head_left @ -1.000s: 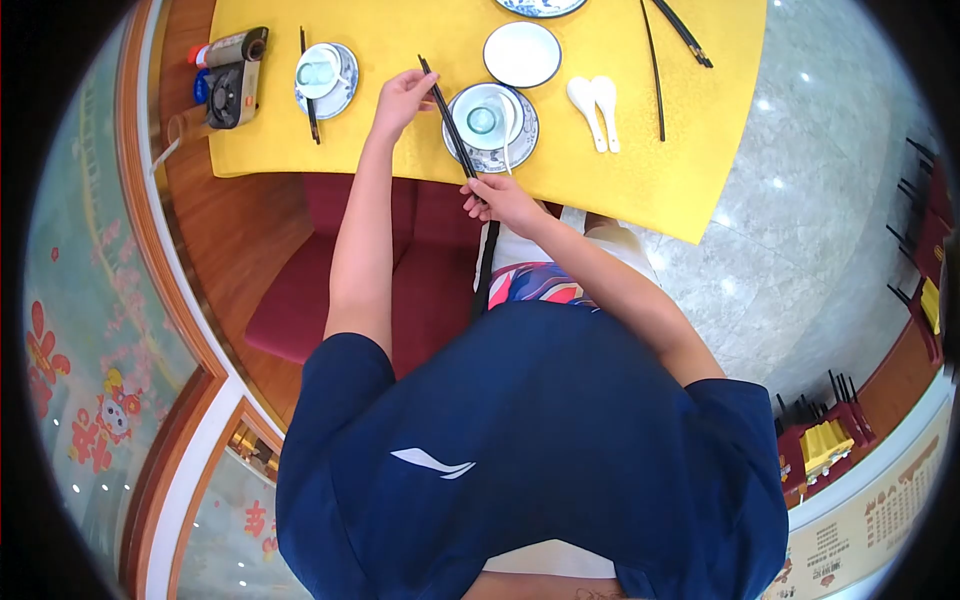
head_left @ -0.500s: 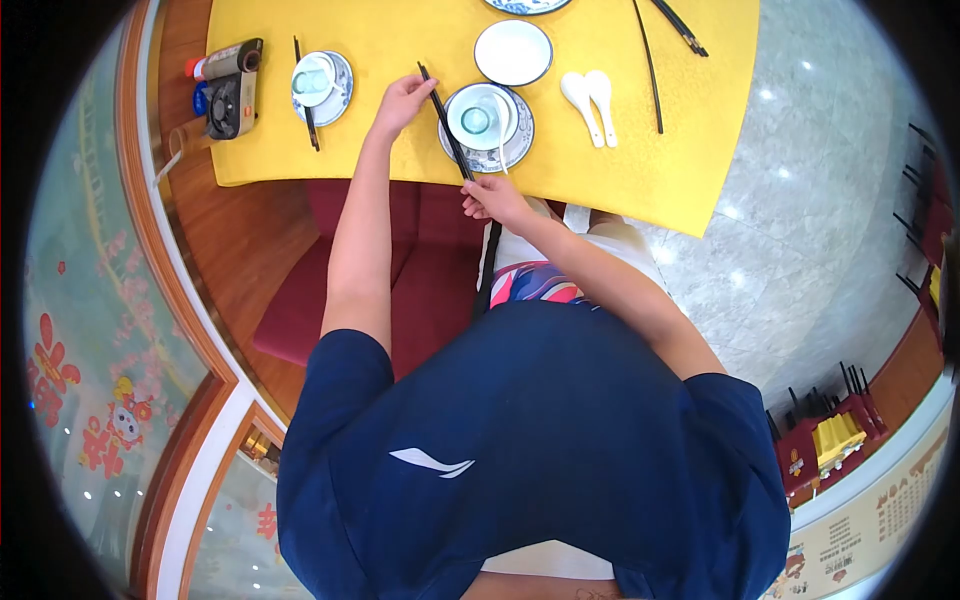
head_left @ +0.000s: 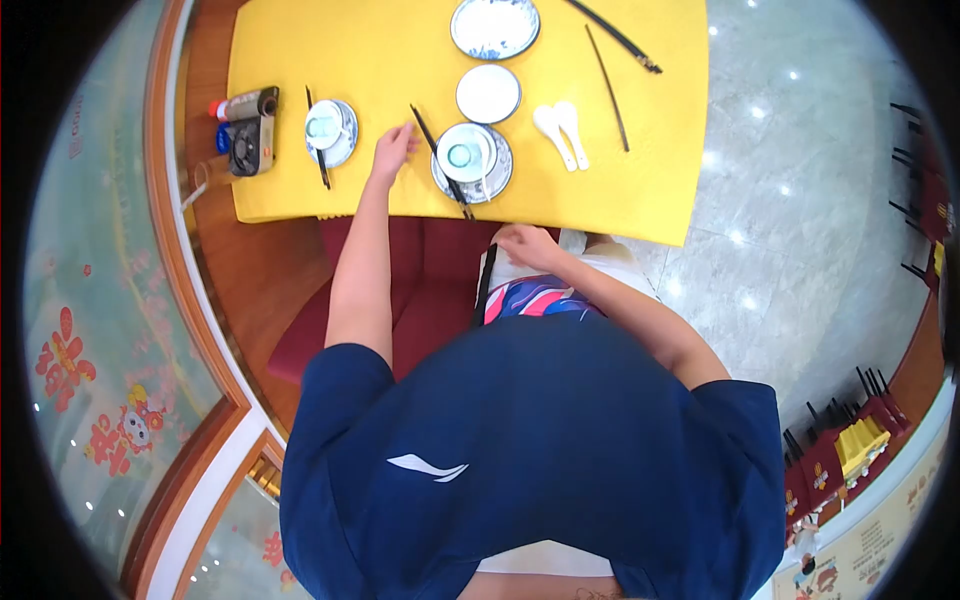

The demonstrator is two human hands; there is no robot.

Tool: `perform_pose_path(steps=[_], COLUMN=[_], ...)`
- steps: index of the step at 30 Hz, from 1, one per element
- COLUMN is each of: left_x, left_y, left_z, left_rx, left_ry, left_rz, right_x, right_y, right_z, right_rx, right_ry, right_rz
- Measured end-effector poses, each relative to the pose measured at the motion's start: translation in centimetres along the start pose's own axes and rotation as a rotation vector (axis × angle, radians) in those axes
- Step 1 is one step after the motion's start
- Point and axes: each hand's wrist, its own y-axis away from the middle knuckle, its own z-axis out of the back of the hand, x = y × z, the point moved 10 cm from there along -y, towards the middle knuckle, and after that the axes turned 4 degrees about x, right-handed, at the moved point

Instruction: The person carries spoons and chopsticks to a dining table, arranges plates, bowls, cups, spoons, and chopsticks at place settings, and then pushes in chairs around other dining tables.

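Note:
Black chopsticks (head_left: 426, 130) rest on the left rim of a blue-and-white plate (head_left: 503, 183), beside a white bowl holding a greenish glass (head_left: 460, 155) and a white spoon (head_left: 485, 182). My left hand (head_left: 396, 152) is just left of the chopsticks, apart from them, fingers spread and holding nothing. Below the table edge, over my lap, is my right hand (head_left: 527, 246); its fingers are loosely curled, and whether they are closed is unclear. No chopsticks show in it.
On the yellow table (head_left: 400, 60) are a white plate (head_left: 489, 94), a patterned plate (head_left: 495, 27), two white spoons (head_left: 560, 135), more chopsticks (head_left: 606, 88), a second place setting (head_left: 331, 132) and a portable stove (head_left: 251, 146). Dark red chairs (head_left: 440, 265) stand below the table's near edge.
Both hands have let go of the chopsticks, which now lie against the plate. My left hand has moved slightly left of them, my right hand back off the table edge. The view has shifted.

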Motion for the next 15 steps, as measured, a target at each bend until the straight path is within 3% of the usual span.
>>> perform_pose_path(steps=[3, 4, 5, 9, 15], left_x=[0.0, 0.4, 0.3, 2.6, 5.8], left_y=[3.9, 5.3, 7.3, 14.8, 21.3], left_z=[1.6, 2.0, 2.2, 0.8, -3.9], left_rx=[-0.161, -0.216, -0.300, -0.469, -0.605], left_ry=[0.104, 0.164, 0.248, 0.513, 0.840], left_rz=[-0.037, -0.044, -0.061, -0.032, 0.036], right_x=[-2.5, -2.7, -2.6, -1.2, -1.7], right_y=[3.5, 4.2, 5.5, 7.7, 10.0], right_z=[4.5, 6.7, 9.0, 16.7, 21.0], right_rx=[-0.003, -0.087, -0.123, -0.360, -0.325], right_ry=[0.202, 0.271, 0.205, 0.406, 0.273], right_rz=[0.056, 0.148, 0.046, 0.217, 0.113])
